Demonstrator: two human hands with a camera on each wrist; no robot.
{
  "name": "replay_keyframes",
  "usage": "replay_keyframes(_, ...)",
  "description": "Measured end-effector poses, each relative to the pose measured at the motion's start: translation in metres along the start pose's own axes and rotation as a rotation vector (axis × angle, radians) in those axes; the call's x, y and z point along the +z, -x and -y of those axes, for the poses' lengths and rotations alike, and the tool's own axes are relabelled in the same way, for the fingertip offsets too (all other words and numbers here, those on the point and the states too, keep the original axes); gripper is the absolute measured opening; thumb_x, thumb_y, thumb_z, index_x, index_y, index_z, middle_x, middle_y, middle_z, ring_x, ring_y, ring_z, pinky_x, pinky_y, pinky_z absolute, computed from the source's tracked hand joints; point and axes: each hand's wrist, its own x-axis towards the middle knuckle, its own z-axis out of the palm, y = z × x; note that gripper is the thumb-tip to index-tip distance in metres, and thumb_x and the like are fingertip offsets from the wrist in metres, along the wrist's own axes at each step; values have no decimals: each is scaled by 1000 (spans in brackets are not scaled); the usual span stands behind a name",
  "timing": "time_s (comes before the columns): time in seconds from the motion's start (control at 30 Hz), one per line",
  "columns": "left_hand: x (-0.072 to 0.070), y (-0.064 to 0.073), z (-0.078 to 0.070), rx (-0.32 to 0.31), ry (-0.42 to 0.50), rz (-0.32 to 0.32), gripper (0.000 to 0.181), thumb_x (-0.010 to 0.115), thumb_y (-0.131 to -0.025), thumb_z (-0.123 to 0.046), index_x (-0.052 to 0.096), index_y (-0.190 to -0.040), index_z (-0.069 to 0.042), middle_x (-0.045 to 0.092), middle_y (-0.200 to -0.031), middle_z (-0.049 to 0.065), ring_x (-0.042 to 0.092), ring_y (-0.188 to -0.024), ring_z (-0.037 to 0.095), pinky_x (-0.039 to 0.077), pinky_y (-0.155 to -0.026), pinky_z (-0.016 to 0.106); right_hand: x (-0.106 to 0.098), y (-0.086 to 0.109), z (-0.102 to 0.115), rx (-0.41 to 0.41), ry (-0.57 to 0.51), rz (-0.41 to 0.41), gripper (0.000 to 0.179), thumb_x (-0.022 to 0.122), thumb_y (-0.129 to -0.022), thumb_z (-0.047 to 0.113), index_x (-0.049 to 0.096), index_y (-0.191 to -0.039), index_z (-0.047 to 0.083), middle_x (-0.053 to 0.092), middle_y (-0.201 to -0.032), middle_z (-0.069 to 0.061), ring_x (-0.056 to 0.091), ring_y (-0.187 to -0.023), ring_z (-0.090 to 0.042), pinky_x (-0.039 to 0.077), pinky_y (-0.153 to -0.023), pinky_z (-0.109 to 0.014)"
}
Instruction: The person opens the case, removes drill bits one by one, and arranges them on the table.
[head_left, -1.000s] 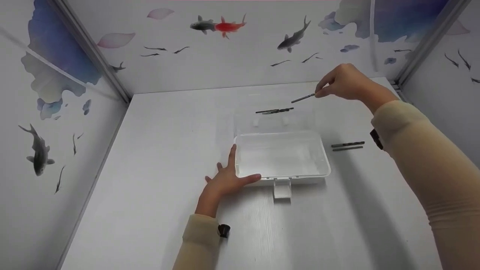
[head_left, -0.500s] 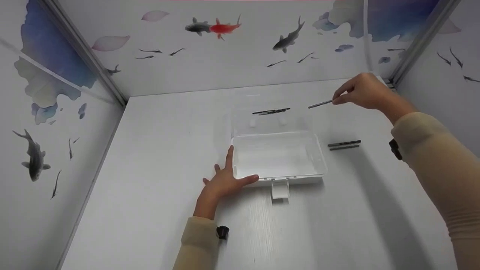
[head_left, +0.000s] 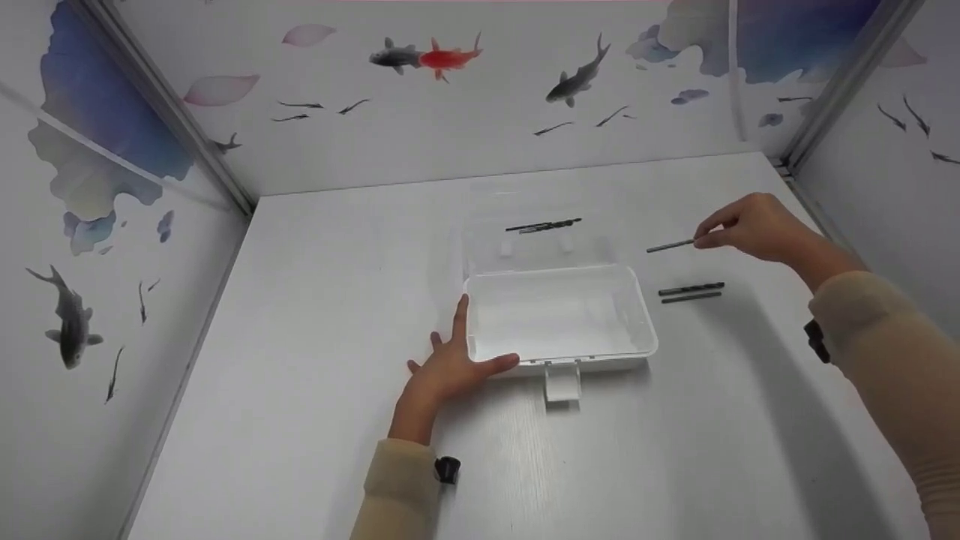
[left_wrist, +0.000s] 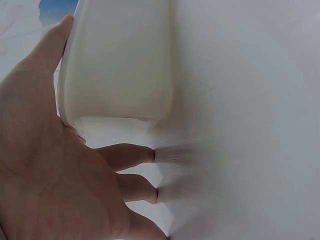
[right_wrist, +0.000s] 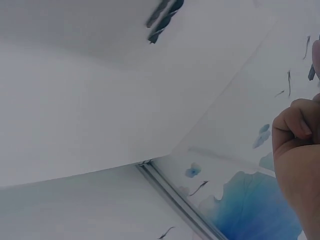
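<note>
An open white plastic box (head_left: pixel 559 319) lies on the table, its clear lid (head_left: pixel 536 251) folded back toward the rear. My left hand (head_left: pixel 446 367), fingers spread, rests against the box's near left corner. In the left wrist view the thumb of that hand (left_wrist: pixel 55 165) touches the box wall (left_wrist: pixel 117 60), and other fingertips reach the table. Above the table on the right, my right hand (head_left: pixel 761 229) pinches one end of a drill bit (head_left: pixel 670 246). Two more drill bits (head_left: pixel 691 292) lie side by side right of the box. The right wrist view catches my right hand (right_wrist: pixel 300 145) only partly.
A small group of drill bits (head_left: pixel 546 226) lies at the lid area behind the box. The box's latch (head_left: pixel 562 382) hangs down at its front. Printed walls with fish (head_left: pixel 577 75) enclose the white table (head_left: pixel 315 300) at the back and sides.
My right hand has moved right and then toward the near side, carrying the drill bit away from the group behind the box. My left hand has stayed at the box corner.
</note>
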Motion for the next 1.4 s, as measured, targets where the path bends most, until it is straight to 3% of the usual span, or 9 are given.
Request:
replay_keyframes(0.3, 0, -1, -1, -11, -1, -10, 134, 75, -72, -86, -10, -169, -48, 39, -171, 17, 5, -168, 42, -1, -122, 83, 11, 11, -28, 31, -48, 24, 41, 76, -99, 44, 81, -122, 11, 66, -144, -27, 57, -138, -48, 48, -107, -66)
replay_keyframes(0.57, 0, 1, 0, -3, -1, -12, 133, 76, -74, -85, -9, -169, -46, 39, -170, 19, 6, -168, 43, -1, -122, 84, 27, 17, -48, 42, -51, 40, 42, 77, -98, 44, 81, -121, 10, 68, -141, -27, 58, -136, -50, 48, -107, -67)
replay_keyframes(1.2, -2, 0, -1, -7, 9, -8, 131, 76, -75, -83, -10, -168, -49, 39, -171, 17, 3, -168, 42, -3, -122, 83, 47, 24, -76, 64, -43, 72, 38, 76, -99, 39, 81, -122, 9, 66, -142, -30, 58, -134, -50, 52, -101, -58)
replay_keyframes(1.4, 0, 0, 0, -2, 9, -3, 133, 76, -73, -85, -8, -169, -47, 41, -170, 17, 3, -168, 42, -3, -121, 84, 58, 26, -81, 68, -20, 71, 34, 77, -99, 39, 83, -117, 11, 68, -139, -29, 61, -128, -46, 53, -94, -48)
